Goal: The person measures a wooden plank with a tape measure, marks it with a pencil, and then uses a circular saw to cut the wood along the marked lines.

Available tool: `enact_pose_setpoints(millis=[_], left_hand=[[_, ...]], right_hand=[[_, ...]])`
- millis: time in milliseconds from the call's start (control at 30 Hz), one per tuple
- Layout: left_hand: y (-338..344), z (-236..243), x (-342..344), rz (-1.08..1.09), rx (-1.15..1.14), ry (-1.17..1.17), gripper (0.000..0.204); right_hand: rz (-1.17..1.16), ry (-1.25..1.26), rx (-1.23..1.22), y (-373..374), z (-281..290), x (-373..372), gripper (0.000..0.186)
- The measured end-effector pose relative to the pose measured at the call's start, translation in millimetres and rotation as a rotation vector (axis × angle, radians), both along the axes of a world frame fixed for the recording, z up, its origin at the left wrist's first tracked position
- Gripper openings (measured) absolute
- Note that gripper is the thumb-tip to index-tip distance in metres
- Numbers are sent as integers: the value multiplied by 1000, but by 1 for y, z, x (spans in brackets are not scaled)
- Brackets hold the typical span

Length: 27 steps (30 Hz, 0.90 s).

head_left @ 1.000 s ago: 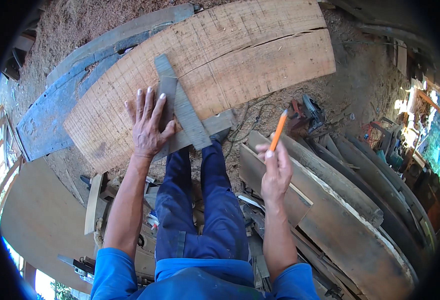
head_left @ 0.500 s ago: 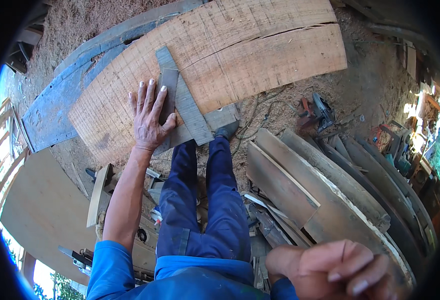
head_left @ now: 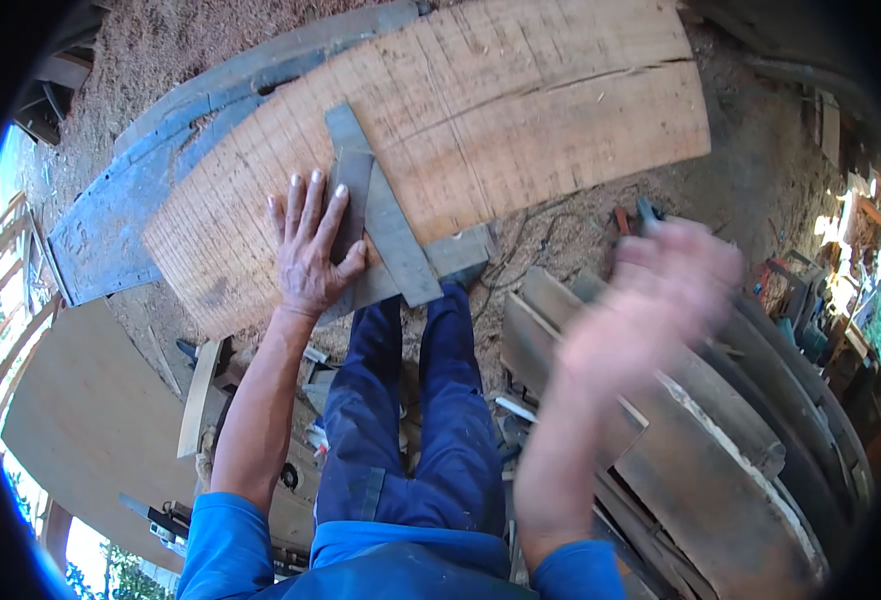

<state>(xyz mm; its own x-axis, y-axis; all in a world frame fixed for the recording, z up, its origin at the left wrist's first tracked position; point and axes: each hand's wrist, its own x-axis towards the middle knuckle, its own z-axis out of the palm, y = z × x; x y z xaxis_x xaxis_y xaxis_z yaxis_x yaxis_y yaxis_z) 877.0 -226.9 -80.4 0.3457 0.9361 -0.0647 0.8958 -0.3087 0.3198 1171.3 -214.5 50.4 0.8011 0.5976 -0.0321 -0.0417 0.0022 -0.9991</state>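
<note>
Blue-grey slab (head_left: pixel 116 245) juts past left end of wide plank (head_left: pixel 581 135). Left hand (head_left: pixel 309 265) laid flat on plank, fingers spread; wooden strips (head_left: pixel 393 225) touch its thumb side, overhanging plank's lower edge. Sawdusty ground (head_left: pixel 536 235) separates that edge from stacked boards (head_left: pixel 701 490). Right hand (head_left: pixel 676 275) blurred below plank's right end; cannot tell its grip.

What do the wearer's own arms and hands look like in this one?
Short blue sleeves leave both forearms bare. The left hand has no glove, and no ring or watch shows on it or its wrist. The right hand looks gloveless too, but motion blur hides finer detail.
</note>
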Motion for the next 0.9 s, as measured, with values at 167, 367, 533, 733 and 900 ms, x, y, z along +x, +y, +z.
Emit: enact_pose_setpoints(millis=[167,367,533,733,900], left_hand=[[4,10,-4,-6,-11,4,69],[16,11,15,-55,-70,-16,68],[73,11,43,-111,-86,-74,71],[82,7,42,-179,-94,-40,74],[84,11,47,-195,-98,-46,75]], right_hand=[[224,1212,45,0,-148,-1,72],[-30,1092,-35,8,-168,10,63],[-110,1040,-7,21,-173,41,64],[51,903,-273,3,-149,26,55],[281,962,-364,-41,-147,-6,50]])
